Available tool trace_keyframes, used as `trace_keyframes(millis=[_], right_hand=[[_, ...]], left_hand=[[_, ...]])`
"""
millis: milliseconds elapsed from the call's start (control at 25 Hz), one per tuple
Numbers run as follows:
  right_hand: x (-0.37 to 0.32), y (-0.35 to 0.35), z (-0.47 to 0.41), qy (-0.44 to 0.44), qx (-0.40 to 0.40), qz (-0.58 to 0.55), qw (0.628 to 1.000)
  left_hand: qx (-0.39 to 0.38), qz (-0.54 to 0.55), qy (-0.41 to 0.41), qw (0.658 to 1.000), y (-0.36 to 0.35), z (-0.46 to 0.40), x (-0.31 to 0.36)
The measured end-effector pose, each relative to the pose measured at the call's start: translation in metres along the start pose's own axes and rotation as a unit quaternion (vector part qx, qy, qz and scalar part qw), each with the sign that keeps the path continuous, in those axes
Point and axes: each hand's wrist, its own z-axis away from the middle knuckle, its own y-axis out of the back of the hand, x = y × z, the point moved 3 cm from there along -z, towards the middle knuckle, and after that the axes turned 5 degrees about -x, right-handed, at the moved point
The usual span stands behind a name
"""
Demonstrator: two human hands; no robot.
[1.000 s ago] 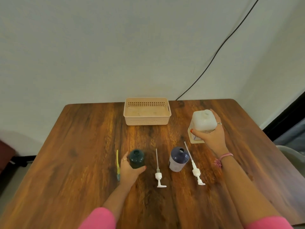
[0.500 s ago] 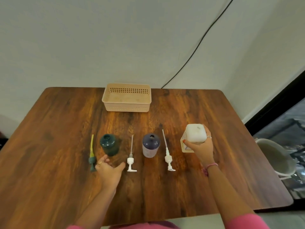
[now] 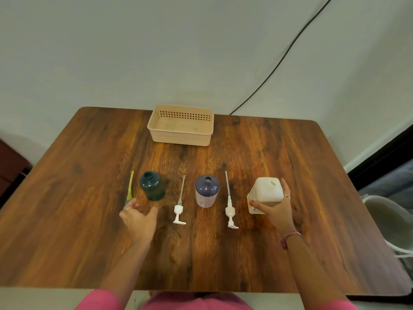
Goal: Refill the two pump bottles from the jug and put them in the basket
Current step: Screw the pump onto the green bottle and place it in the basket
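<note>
I've let go of the green bottle [image 3: 152,185]; left hand [image 3: 139,217] relaxed at its six o'clock, right hand [image 3: 275,208] grips the jug [image 3: 267,191], pouring next.

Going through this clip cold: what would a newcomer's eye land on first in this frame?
Probably the row across the middle of the wooden table: an uncapped dark green bottle, an uncapped purple bottle, with white pumps lying beside them. At the row's right end, the right hand grips the white jug. Behind, an empty beige basket sits near the wall.
</note>
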Motion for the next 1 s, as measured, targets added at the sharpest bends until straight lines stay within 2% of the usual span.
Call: trace_keyframes(millis=[80,200,320,400,520,640,760,880,1000], right_hand=[[-0.011,0.004,0.007,-0.007,0.006,-0.020,1.000],[-0.042,0.005,0.028,0.053,0.129,0.039,0.990],[-0.088,-0.016,0.040,0.197,0.235,0.129,0.943],[-0.116,-0.046,0.040,0.272,0.237,0.141,0.922],[-0.145,-0.102,0.038,0.324,0.189,0.132,0.918],[-0.163,-0.154,0.042,0.346,0.127,0.121,0.922],[-0.180,-0.197,0.045,0.381,0.050,0.151,0.911],[-0.200,-0.234,0.042,0.419,-0.073,0.220,0.878],[-0.220,-0.261,0.038,0.448,-0.156,0.331,0.816]], left_hand=[[0.017,-0.039,-0.013,0.999,0.014,-0.018,-0.004],[0.006,-0.153,0.021,0.988,0.031,-0.052,-0.017],[-0.089,-0.239,0.091,0.963,0.040,-0.084,-0.036],[-0.153,-0.252,0.088,0.952,0.042,-0.094,-0.043],[-0.166,-0.235,0.052,0.956,0.047,-0.101,-0.045],[-0.177,-0.203,0.055,0.962,0.053,-0.110,-0.049],[-0.188,-0.057,0.095,0.976,0.062,-0.119,-0.037],[-0.225,0.087,0.045,0.969,0.074,-0.119,0.008],[-0.314,0.125,-0.019,0.941,0.085,-0.102,0.061]])
